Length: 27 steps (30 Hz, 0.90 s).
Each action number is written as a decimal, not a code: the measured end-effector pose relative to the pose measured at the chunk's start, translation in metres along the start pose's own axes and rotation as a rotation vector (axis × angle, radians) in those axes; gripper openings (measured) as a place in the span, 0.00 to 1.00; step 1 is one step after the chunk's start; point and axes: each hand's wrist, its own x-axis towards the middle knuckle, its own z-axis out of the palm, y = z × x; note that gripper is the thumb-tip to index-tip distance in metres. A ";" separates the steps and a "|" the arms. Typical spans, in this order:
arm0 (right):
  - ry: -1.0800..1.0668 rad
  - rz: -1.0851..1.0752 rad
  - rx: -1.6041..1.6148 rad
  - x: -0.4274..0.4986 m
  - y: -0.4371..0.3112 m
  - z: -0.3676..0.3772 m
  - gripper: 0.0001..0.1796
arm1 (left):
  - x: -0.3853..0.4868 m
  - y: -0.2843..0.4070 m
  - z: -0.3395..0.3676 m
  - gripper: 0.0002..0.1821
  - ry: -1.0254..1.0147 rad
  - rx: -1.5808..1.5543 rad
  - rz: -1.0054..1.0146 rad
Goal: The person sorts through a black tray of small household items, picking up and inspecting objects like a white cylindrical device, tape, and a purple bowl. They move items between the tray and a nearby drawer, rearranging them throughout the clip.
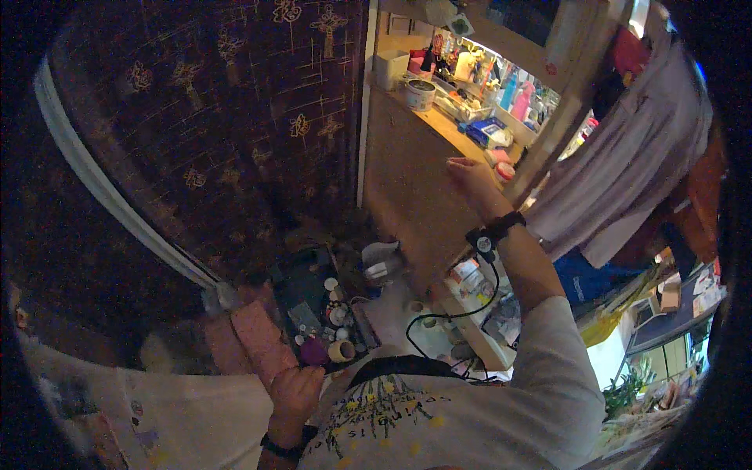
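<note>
My right hand [470, 174] is raised in front of a brown wooden panel [411, 182], just below the edge of a lit shelf [443, 120]. Its fingers are bent, and nothing can be made out in them. Down low, my left hand [296, 388] is curled by the near end of a dark tray [288, 288]; whether it grips the rim is hidden. In the tray lie several small jars and lids, a purple item [314, 351] and a cream round container [341, 351]. A pink surface [261, 329] lies alongside the tray.
A white bucket [420, 95], a blue packet [484, 132] and a red-lidded jar [504, 171] stand on the shelf. Clothes [623, 158] hang at right. An open white drawer [484, 343] holds packets. A black cable [452, 316] runs from my right wrist. Patterned dark doors [235, 117] rise at left.
</note>
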 end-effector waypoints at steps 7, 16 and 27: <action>0.106 -0.071 -0.082 0.169 -0.025 -0.025 0.08 | 0.040 -0.042 0.034 0.09 -0.284 0.171 -0.115; -0.096 -0.582 -0.537 0.443 -0.046 -0.091 0.08 | 0.127 -0.046 0.121 0.09 -0.016 0.168 -0.360; 0.255 -0.379 -1.233 0.600 -0.032 -0.091 0.20 | 0.196 -0.065 0.149 0.10 -0.190 0.328 -0.399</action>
